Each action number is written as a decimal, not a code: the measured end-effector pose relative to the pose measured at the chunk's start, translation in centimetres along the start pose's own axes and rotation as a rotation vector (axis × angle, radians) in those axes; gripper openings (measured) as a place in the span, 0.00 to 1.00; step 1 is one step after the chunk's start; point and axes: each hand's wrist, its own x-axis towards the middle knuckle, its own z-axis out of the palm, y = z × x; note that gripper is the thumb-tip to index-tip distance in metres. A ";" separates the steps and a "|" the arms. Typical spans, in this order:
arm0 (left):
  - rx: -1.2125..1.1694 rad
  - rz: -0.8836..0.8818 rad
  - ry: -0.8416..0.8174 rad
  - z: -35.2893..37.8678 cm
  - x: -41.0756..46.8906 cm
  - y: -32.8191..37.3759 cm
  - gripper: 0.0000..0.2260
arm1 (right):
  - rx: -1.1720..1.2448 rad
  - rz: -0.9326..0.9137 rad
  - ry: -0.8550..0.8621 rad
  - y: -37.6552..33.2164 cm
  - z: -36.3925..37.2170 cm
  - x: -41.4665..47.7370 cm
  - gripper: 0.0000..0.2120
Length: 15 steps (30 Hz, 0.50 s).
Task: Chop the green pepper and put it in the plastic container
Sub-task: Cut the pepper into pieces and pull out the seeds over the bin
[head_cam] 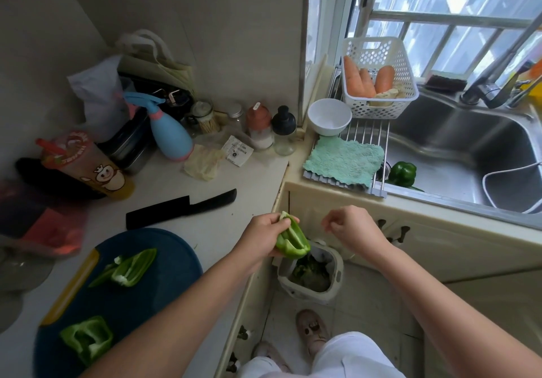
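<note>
My left hand grips a cut green pepper piece over a small waste bin on the floor. My right hand hovers just to the right of it with fingers curled and pinched together; I see nothing in them. Two more pepper pieces lie on the dark blue cutting board at the lower left. A black knife lies on the counter behind the board. A whole green pepper sits in the sink. No plastic container is plainly identifiable.
The counter's back holds a drink cup, a blue spray bottle, jars and bags. A white bowl, a basket of carrots and a green cloth sit on the rack beside the sink.
</note>
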 end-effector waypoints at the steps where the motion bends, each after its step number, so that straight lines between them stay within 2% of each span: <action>1: 0.005 0.006 0.002 0.1 0.1 0.0 0.10 | 0.021 -0.020 0.008 -0.1 -0.1 -0.1 0.13; 4: 0.016 0.041 0.021 0.5 0.4 0.0 0.12 | 0.060 -0.119 0.032 -0.9 -0.5 -0.6 0.07; 8: 0.026 0.131 0.097 0.8 0.9 0.3 0.13 | 0.099 -0.196 0.043 -2.1 -0.7 -1.5 0.05; 11: 0.038 0.177 0.128 0.8 1.1 0.5 0.12 | 0.098 -0.222 0.065 -2.7 -0.4 -2.0 0.06; 15: 0.062 0.217 0.157 0.7 1.7 0.6 0.10 | 0.100 -0.263 0.019 -3.0 0.0 -2.5 0.14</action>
